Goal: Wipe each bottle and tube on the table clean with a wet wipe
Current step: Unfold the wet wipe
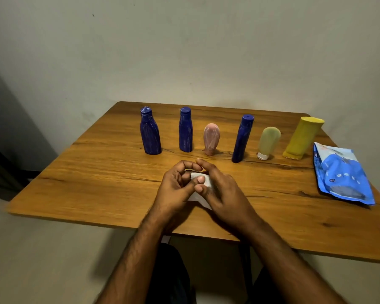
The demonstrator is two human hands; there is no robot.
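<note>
Wooden table point(97, 183) pushed against a plain pale wall, camera looking down at it; both hands meet near the front middle, bunched around a white wet wipe point(201, 182); left hand point(176, 189) has its fingers curled over the wipe with the thumb pressing on top, right hand point(222, 189) is curled round it from the other side, so both are holding the same wipe. Behind them, a row of stuff stands across the table: wide blue bottle point(150, 131), second blue bottle point(185, 130), pink tube point(211, 138) on its cap, slim blue bottle point(242, 139), pale green tube point(268, 142) on a white cap, yellow tube point(302, 138). Blue wipes pack point(342, 174) lies flat on the right side.
</note>
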